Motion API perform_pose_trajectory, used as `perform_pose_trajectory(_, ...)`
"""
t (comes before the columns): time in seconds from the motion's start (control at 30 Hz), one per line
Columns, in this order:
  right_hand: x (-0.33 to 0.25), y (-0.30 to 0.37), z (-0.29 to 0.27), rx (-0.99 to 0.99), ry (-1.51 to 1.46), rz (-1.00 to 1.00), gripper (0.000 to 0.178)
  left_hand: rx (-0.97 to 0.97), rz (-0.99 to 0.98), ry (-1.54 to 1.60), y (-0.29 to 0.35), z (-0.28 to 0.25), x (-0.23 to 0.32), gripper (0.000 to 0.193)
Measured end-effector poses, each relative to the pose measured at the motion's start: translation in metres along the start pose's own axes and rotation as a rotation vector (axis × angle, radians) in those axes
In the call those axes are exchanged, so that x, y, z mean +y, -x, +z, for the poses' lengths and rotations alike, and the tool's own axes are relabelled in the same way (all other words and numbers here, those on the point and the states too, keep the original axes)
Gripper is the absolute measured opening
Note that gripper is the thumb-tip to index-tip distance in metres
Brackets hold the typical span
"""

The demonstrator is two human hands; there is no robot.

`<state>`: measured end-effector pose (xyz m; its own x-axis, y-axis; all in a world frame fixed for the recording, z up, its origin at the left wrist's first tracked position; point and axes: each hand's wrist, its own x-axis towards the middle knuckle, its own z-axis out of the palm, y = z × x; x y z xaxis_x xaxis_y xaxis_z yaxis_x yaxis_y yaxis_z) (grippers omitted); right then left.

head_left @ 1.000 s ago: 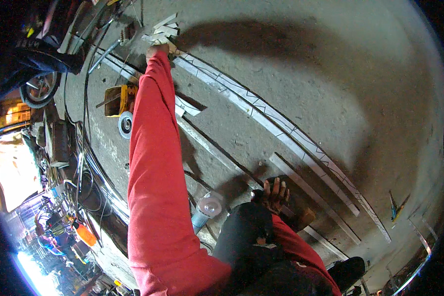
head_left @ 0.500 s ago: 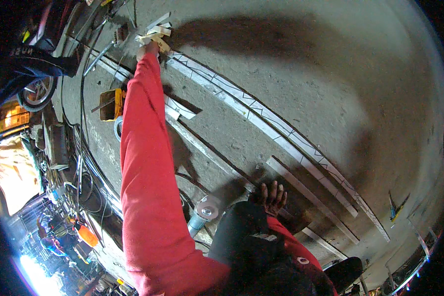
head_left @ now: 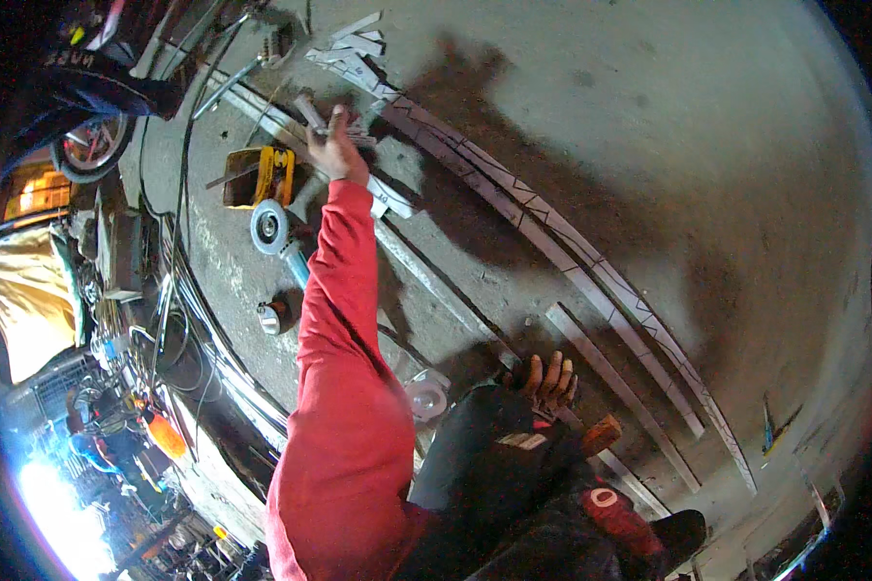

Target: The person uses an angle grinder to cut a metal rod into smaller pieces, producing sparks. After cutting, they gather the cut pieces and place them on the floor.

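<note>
My left hand (head_left: pixel 340 155), at the end of an outstretched red sleeve, is closed around a few short flat strips (head_left: pixel 310 113) that look like cut metal pieces. It hovers over the floor, beside a long flat bar (head_left: pixel 451 290) and a marked light strip (head_left: pixel 393 198). Farther off lies a small pile of similar pieces (head_left: pixel 360 42), at the far end of two long curved strips (head_left: pixel 552 242) with dark zigzag marks. My right hand (head_left: pixel 550 380) rests beside my dark-clothed knee, fingers stretched out and apart, close to the near end of the bar. Nothing shows in it.
An angle grinder (head_left: pixel 270 229) lies left of my arm, beside a cut-open yellow container (head_left: pixel 279 176). A second disc (head_left: pixel 426 396) shows near my knee. Cables (head_left: pixel 179 261) run along the left, near a motorcycle wheel (head_left: pixel 91 147). Another person's leg (head_left: pixel 87 87) stands at upper left.
My left hand has drawn back from the pile toward me, with short strips in it. The view has shifted, uncovering the grinder by the yellow container. My right hand stays by my knee.
</note>
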<state>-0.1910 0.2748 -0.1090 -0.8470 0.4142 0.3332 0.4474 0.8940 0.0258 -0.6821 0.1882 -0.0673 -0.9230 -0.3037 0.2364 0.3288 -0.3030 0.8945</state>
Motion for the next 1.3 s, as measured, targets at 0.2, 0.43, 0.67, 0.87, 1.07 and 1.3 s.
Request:
perform_pose_trajectory(0.2,-0.006,0.007,0.005,-0.014,-0.050,0.054,0.048,0.222,-0.150,0.005,-0.027,0.026,-0.003,0.048)
perform_pose_trajectory(0.43,0.006,0.009,0.009,0.006,0.076,-0.054,0.040,0.146,0.197,-0.658,-0.038,0.024,-0.047,0.065)
perform_pose_trajectory(0.67,0.006,0.020,0.017,-0.059,0.074,-0.043,0.036,-0.174,0.404,-1.572,-0.020,0.003,-0.050,0.055)
perform_pose_trajectory(0.87,0.006,0.024,0.009,-0.206,-0.004,-0.002,0.038,-0.226,0.206,-1.274,-0.089,0.018,-0.038,0.054)
perform_pose_trajectory(1.07,0.006,0.012,0.000,-0.169,0.065,-0.057,0.036,-1.229,0.168,-1.709,-0.146,0.048,-0.023,0.055)
perform_pose_trajectory(1.3,0.013,0.008,-0.002,-0.113,0.068,-0.112,0.037,-1.071,0.472,-1.723,-0.161,0.018,-0.045,0.044)
